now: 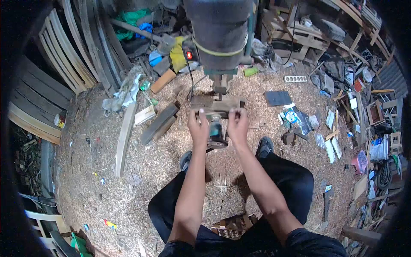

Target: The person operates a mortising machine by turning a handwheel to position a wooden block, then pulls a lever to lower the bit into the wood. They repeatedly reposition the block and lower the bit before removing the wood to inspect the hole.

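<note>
A large upright machine with a dark motor housing (219,25) stands straight ahead, its tool head (220,81) pointing down. Beneath the head, a wooden block (209,103) lies across the machine's small work table. My left hand (199,128) is closed at the block's near left side, thumb uppermost. At the near right side, my right hand (237,125) is closed in the same way. The fingertips of both hands are partly hidden. Between my wrists a round handwheel (217,143) shows below the work table.
A red lit switch (189,55) is on the machine's left, with a cable hanging down. Wooden pieces (160,123) lie on the shavings-covered floor to the left. Curved boards (68,51) lean at upper left. A dark flat piece (277,98) and scraps lie right.
</note>
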### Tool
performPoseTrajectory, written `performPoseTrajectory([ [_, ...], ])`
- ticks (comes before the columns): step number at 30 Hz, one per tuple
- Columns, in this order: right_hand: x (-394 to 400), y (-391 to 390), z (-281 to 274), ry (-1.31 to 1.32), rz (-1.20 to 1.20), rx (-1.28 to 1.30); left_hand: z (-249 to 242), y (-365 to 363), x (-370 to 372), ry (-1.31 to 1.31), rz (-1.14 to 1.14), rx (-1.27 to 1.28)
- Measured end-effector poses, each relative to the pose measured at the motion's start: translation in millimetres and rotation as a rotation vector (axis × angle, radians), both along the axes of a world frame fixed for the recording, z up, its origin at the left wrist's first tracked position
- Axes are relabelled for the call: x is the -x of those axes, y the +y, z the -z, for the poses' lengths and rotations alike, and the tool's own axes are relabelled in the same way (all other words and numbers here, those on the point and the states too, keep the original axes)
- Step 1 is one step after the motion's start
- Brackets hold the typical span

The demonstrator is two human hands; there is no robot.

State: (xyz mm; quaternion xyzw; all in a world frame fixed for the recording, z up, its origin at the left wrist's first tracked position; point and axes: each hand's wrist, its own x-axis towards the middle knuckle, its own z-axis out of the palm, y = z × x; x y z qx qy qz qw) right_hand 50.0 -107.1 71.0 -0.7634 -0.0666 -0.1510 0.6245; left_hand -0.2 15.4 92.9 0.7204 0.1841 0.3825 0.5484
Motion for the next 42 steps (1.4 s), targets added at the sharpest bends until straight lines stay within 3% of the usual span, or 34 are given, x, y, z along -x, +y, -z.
performPoseTrajectory([
  [2, -4.7, -12.9, -92.7, -0.017, -0.013, -0.119, -85.4, -11.1, -12.0, -0.176, -0.001, -0.245],
  [7, -51.1, -20.4, -258.4, -0.286, -0.033, -0.269, -265.3, -22.9, -48.4, -0.624, -0.178, -0.687],
  [11, -113.3, -9.6, -346.7, -0.49, 0.013, -0.274, -336.7, -27.3, -98.0, -0.668, -0.197, -0.761],
  [13, -166.0, 1.2, -363.9, -0.413, 0.005, -0.229, -338.0, -34.5, -116.8, -0.462, -0.323, -0.783],
  [15, -232.4, 12.5, -366.6, -0.373, 0.101, -0.012, -331.2, -29.3, -128.6, -0.481, -0.37, -0.887],
  [16, -293.0, 26.4, -354.7, -0.376, 0.051, -0.044, -332.0, -28.7, -131.4, -0.516, -0.359, -0.87],
  [20, -320.2, 25.1, -379.8, -0.097, -0.162, 0.064, -326.4, -25.4, -140.4, -0.545, -0.416, -0.867],
  [21, -332.7, 45.7, -375.6, -0.178, -0.019, -0.016, -325.4, -25.4, -140.3, -0.557, -0.421, -0.864],
  [22, -307.2, 50.3, -395.1, 0.023, 0.028, -0.085, -326.5, -23.3, -143.2, -0.568, -0.437, -0.869],
  [23, -310.3, 42.0, -401.3, 0.03, -0.095, -0.022, -326.3, -21.8, -145.4, -0.579, -0.448, -0.876],
  [25, -309.8, 44.4, -408.8, -0.154, -0.073, -0.15, -324.3, -22.8, -146.9, -0.592, -0.449, -0.871],
  [27, -306.8, 40.5, -414.5, -0.043, 0.162, 0.02, -323.1, -22.5, -146.2, -0.601, -0.438, -0.86],
  [29, -257.2, 23.1, -432.9, 0.095, 0.02, -0.116, -320.4, -21.8, -150.0, -0.627, -0.458, -0.868],
  [32, -250.4, 13.4, -428.6, 0.027, 0.062, -0.058, -317.5, -22.1, -148.3, -0.631, -0.47, -0.878],
  [36, -189.8, 4.0, -432.2, -0.026, -0.075, -0.382, -311.3, -21.5, -148.2, -0.614, -0.475, -0.892],
  [42, -148.2, -12.7, -408.4, -0.084, -0.183, -0.463, -305.9, -21.3, -148.4, -0.612, -0.502, -0.924],
])
